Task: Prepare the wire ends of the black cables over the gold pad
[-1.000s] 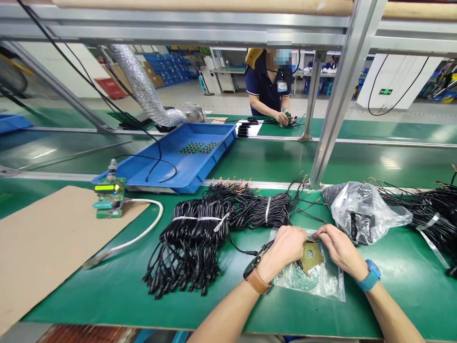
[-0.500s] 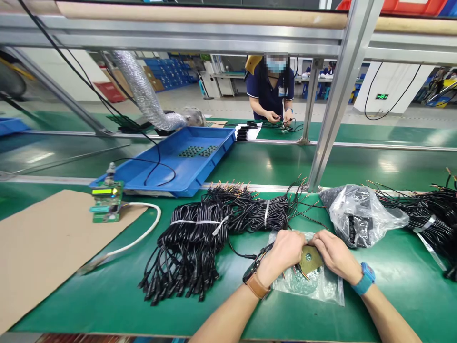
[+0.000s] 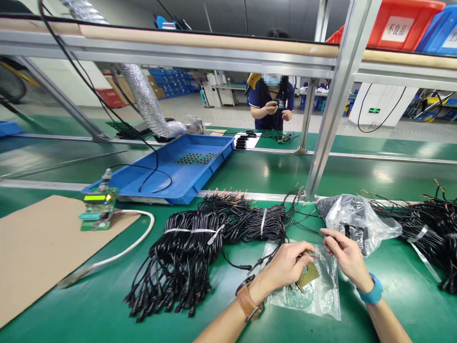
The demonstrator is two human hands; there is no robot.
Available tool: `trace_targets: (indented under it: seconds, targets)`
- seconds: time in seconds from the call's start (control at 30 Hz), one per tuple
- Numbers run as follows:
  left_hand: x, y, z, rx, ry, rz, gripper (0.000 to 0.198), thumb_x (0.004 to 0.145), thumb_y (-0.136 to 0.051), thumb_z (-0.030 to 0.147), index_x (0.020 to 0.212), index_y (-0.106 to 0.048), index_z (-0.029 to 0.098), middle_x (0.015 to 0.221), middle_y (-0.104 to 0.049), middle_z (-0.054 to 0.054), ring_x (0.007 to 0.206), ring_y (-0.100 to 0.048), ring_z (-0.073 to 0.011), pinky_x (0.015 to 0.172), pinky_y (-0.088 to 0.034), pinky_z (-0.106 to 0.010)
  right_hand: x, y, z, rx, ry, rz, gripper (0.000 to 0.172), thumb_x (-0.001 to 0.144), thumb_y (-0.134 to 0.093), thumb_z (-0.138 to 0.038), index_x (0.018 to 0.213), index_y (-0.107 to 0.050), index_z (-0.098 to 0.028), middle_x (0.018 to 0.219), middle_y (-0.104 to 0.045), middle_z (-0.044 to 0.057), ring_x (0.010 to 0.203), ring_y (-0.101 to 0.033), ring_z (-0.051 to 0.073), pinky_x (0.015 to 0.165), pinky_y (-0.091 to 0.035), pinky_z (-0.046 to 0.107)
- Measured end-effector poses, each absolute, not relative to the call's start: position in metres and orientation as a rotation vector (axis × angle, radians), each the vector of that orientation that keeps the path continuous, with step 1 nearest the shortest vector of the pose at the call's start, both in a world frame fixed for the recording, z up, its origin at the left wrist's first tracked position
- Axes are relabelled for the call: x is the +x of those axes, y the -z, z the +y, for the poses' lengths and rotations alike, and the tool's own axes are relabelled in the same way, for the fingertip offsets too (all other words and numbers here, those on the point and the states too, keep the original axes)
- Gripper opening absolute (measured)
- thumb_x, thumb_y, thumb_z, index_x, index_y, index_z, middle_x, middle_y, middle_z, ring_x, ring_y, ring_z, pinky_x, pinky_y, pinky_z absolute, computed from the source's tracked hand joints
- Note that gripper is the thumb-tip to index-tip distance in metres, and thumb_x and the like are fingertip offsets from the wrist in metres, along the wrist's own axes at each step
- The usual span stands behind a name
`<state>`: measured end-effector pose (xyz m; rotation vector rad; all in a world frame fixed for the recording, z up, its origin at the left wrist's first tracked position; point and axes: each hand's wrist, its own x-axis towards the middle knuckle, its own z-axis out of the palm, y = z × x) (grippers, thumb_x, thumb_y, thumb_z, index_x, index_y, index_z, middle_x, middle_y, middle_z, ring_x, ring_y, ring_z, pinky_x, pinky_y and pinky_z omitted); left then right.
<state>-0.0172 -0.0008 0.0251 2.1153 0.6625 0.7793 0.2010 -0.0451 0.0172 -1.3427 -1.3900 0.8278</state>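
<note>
At lower right, our left hand (image 3: 290,263) pinches a thin red wire (image 3: 316,257) near the flat olive-yellow square piece (image 3: 311,275); our right hand's (image 3: 344,253) grip we cannot tell. The work looks unfinished, white-banded black cable bundles (image 3: 195,224) still tied.

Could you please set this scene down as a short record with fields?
Left hand: over the flat clear bag, nearest the yellowish square piece; grip unclear
Right hand: right of the yellowish square piece; grip unclear
Black cable bundles: on both sides of the hands
Blue tray: farther back, left
Green circuit board: display lit
Person opposite: both hands raised
</note>
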Motion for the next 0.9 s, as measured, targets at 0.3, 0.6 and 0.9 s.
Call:
trace_targets:
  seconds: [0.3, 0.6, 0.9]
  targets:
    - [-0.013, -0.021, -0.008, 1.990, -1.009, 0.690, 0.016, 0.094, -0.058, 0.022, 0.091, -0.074, 0.019, 0.079, -0.074, -0.002, 0.066, -0.064, -0.0129, 0.065, -0.046, -0.022, 0.193, -0.018, -0.051, -1.258, -0.999, -1.465, 0.032, 0.096, -0.062, -0.046, 0.114, -0.064, -0.019, 0.093, -0.072, 0.007, 0.076, -0.069, 0.018, 0.071, -0.058, 0.029]
    - [-0.011, -0.017, -0.007, 2.065, -1.124, 0.760, 0.018, 0.096, -0.056, 0.023, 0.089, -0.072, 0.018, 0.078, -0.075, -0.002, 0.066, -0.067, -0.0127, 0.064, -0.047, -0.022, 0.188, -0.016, -0.052, -1.307, -0.816, -1.675, 0.027, 0.094, -0.065, -0.041, 0.106, -0.075, -0.019, 0.099, -0.079, 0.009, 0.085, -0.074, 0.022, 0.080, -0.061, 0.032]
    - [-0.013, -0.015, -0.005, 2.158, -1.075, 0.768, 0.022, 0.099, -0.053, 0.025, 0.092, -0.073, 0.019, 0.086, -0.078, -0.004, 0.074, -0.071, -0.0154, 0.070, -0.052, -0.024, 0.186, -0.020, -0.054, -1.266, -0.634, -1.764, 0.022, 0.095, -0.066, -0.036, 0.105, -0.078, -0.022, 0.102, -0.079, 0.010, 0.089, -0.075, 0.024, 0.083, -0.062, 0.036]
